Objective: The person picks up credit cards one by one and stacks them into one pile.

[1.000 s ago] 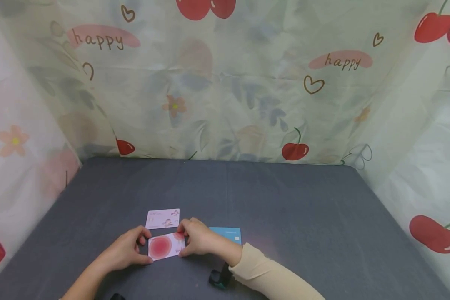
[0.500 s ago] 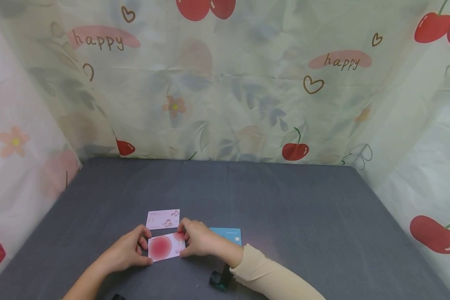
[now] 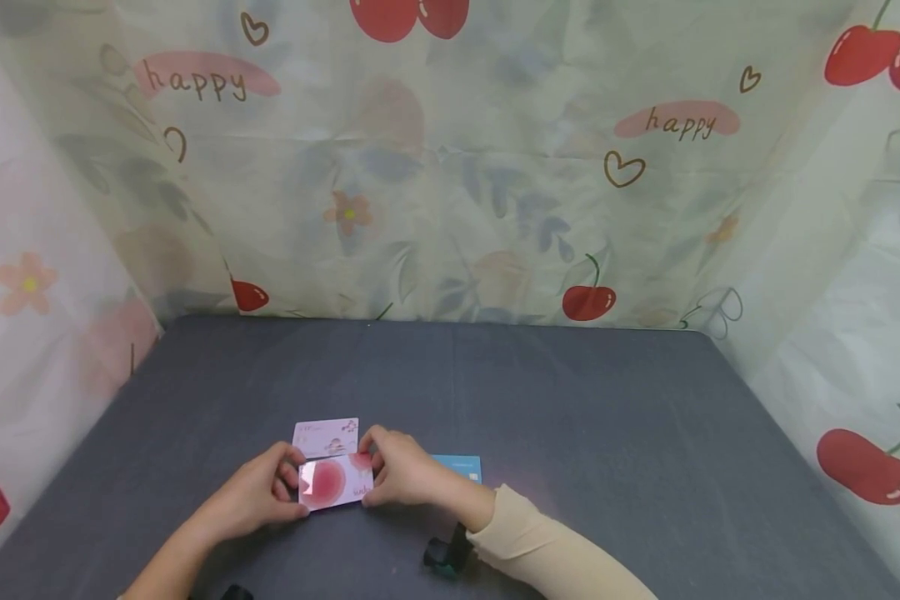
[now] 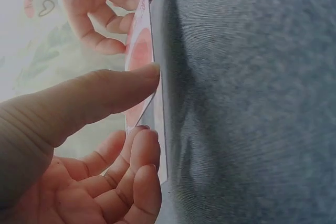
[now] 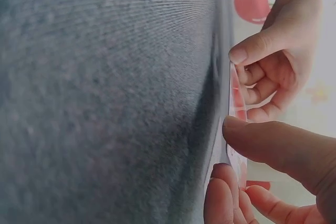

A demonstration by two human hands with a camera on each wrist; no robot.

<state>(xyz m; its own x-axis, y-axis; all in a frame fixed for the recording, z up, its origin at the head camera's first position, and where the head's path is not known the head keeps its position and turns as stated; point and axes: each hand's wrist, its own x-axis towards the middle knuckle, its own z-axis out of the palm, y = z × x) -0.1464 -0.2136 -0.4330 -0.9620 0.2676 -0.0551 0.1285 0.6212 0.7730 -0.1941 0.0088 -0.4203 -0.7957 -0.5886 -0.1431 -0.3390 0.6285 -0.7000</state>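
A pink card with red circles (image 3: 348, 482) is held between both hands by its short ends. My left hand (image 3: 251, 496) pinches its left end, thumb at the near corner and fingers at the far one. Across from it, my right hand (image 3: 405, 473) grips the right end the same way. The wrist views show the card (image 4: 139, 59) tilted and raised off the dark cloth. Just behind it in the head view lies a pale pink card with a small flower print (image 3: 326, 437), its near edge close to the held card.
A blue card (image 3: 461, 467) lies to the right, partly hidden behind the right forearm. A black strap device (image 3: 448, 554) shows by the right wrist. The dark grey table (image 3: 570, 400) is enclosed by cherry-printed cloth (image 3: 450, 208).
Both hands have lifted the pink card with red circles slightly and moved it away from the person, towards the pale pink card. The right forearm covers more of the blue card.
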